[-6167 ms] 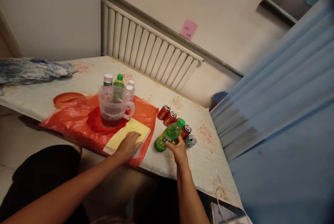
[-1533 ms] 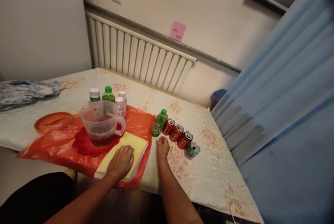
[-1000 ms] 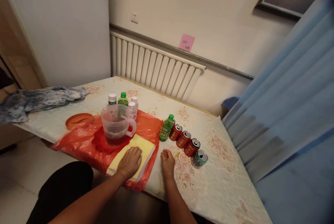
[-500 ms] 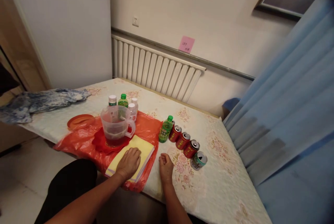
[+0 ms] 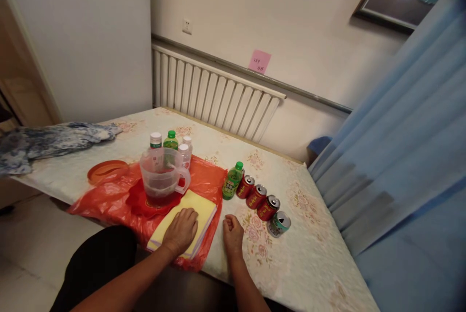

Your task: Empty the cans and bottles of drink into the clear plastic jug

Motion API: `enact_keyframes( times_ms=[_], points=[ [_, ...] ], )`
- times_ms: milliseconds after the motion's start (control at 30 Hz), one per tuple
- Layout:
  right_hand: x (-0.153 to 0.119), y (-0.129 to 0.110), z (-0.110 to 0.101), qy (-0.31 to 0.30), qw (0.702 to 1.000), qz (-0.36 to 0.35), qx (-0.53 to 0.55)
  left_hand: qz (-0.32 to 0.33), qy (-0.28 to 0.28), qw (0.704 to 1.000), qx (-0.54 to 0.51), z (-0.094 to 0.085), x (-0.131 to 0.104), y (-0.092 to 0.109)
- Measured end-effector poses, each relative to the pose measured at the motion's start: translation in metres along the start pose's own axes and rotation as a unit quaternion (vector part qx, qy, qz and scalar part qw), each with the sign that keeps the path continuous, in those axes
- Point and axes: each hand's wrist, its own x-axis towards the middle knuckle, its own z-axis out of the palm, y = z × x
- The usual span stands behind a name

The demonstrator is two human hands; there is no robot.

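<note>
My left hand [image 5: 181, 230] lies flat on a folded yellow cloth [image 5: 198, 205], fingers stretched out. The cloth rests on a red plastic bag [image 5: 209, 176] spread over the table. My right hand [image 5: 233, 234] rests on the tablecloth to the right of the bag, fingers curled in; nothing shows in it. Beyond that hand stands a green-capped bottle [image 5: 232, 182], with red cans [image 5: 257, 197] and a teal can [image 5: 279, 224] in a slanting row beside it. Left of the cloth, a clear plastic jug [image 5: 160, 171] stands in a red scalloped dish [image 5: 136, 200].
Behind the jug are several bottles [image 5: 171, 140]. An orange-red lid [image 5: 105, 171] lies left of it, and a blue patterned cloth [image 5: 65, 139] at the table's left end. A radiator [image 5: 214, 93] runs along the wall; a blue curtain [image 5: 400, 132] hangs at the right.
The view has shifted slightly. Both hands keep their places, the left on the yellow cloth and the right on the tablecloth.
</note>
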Motion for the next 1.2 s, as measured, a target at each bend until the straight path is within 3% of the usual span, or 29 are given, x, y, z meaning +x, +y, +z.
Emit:
enact_keyframes(
  times_ms=[633,800,1033,1200],
  points=[
    [0.001,-0.007,0.005,0.012,0.997,-0.024,-0.068,0.025,-0.014,0.999,-0.021,0.008,0.006,-0.009],
    [0.001,-0.007,0.005,0.013,0.996,-0.035,-0.084,0.008,-0.051,0.998,-0.033,0.004,0.015,-0.009],
    [0.001,-0.008,0.005,0.006,0.994,-0.043,-0.102,-0.002,-0.136,0.990,-0.035,-0.012,0.046,-0.010],
    [0.001,-0.009,0.005,0.003,0.992,-0.048,-0.115,0.002,-0.146,0.986,-0.084,-0.009,0.056,-0.021]
  ],
)
